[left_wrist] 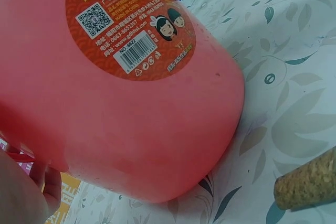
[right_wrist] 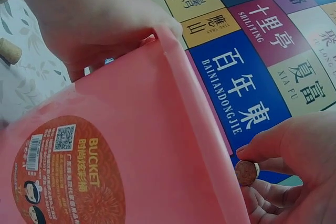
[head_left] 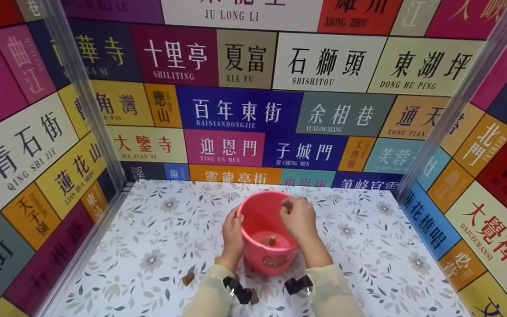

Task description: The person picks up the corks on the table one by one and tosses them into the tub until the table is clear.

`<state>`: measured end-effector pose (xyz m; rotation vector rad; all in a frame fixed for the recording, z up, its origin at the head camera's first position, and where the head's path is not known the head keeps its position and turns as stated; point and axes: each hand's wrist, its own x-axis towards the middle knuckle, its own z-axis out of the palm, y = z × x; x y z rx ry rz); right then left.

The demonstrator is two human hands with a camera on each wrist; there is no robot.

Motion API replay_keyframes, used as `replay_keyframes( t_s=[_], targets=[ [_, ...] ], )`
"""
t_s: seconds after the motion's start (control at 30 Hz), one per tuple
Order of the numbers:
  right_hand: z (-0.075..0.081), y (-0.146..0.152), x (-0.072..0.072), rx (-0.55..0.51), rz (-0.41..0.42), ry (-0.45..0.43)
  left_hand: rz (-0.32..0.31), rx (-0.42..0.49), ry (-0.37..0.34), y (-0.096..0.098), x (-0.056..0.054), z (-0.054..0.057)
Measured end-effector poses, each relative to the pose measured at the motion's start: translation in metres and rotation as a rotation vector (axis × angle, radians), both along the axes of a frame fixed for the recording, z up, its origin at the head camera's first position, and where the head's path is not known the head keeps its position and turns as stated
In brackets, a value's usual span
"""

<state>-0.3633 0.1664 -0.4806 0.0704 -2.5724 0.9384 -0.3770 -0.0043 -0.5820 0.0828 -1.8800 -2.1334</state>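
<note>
A pink plastic bucket (head_left: 253, 253) with a red printed label (left_wrist: 131, 30) stands in front of me. My left hand (head_left: 232, 235) holds its left side, thumb at the rim and the other fingers around the outer wall. Over the right part of the bucket's mouth, my right hand (head_left: 302, 220) pinches a cork stopper (right_wrist: 245, 172) between thumb and fingers. Inside, at the bottom of the bucket, lie a few corks (head_left: 272, 240), one of them upright.
Left of the bucket, a loose cork (head_left: 188, 278) lies on the flower-patterned tabletop (head_left: 152, 246). Another cork (head_left: 254, 296) is beside my left wrist, partly hidden by the black strap (head_left: 238, 290). Panels of coloured signs (head_left: 240, 108) stand around the back and sides.
</note>
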Motion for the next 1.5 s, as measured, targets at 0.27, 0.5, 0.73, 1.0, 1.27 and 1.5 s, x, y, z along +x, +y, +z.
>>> replay_keyframes(
  t_s=[0.27,0.5,0.73,1.0,1.27,1.5],
  targets=[
    [0.002,-0.006,-0.011,0.043,-0.001,-0.010,-0.008,0.027,-0.026,-0.001,-0.002,0.001],
    [-0.001,-0.006,-0.019,0.055,0.021,0.015,-0.007,0.045,-0.031,0.000,-0.001,0.001],
    [-0.003,-0.007,-0.022,0.069,0.031,0.025,-0.023,0.040,-0.024,0.002,0.000,0.001],
    [-0.002,-0.008,-0.020,0.118,0.033,-0.007,-0.007,0.026,-0.003,-0.002,-0.001,0.001],
    [0.006,0.000,-0.009,0.111,0.007,0.043,-0.050,0.056,-0.052,-0.003,0.000,0.001],
    [0.014,0.009,-0.002,0.102,-0.034,0.036,-0.034,0.040,-0.063,-0.004,0.001,0.001]
  ],
)
